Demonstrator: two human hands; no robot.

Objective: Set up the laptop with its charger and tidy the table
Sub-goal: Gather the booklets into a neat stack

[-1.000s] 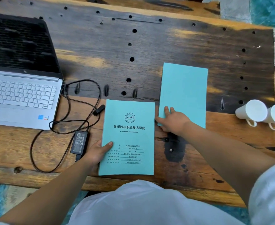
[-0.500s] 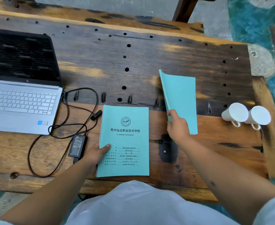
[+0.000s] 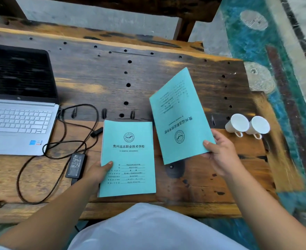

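Observation:
An open silver laptop [image 3: 17, 121] stands at the table's left. Its black charger brick [image 3: 76, 165] and looped cable [image 3: 80, 127] lie just right of it; the cable runs to the laptop's right side. A teal booklet [image 3: 128, 157] lies flat at the front middle, and my left hand [image 3: 99, 173] grips its lower left edge. My right hand [image 3: 220, 152] holds a second teal booklet [image 3: 180, 120] by its near right corner, lifted off the table, printed cover up and upside down to me.
Two white cups [image 3: 247, 126] lie on their sides at the table's right. The wooden table [image 3: 112, 78] has several holes and ends just beyond the cups. A dark wooden bench stands behind the table.
My right hand lifted the second booklet off the table and turned it over, so its printed cover now faces up. The left hand stayed on the first booklet.

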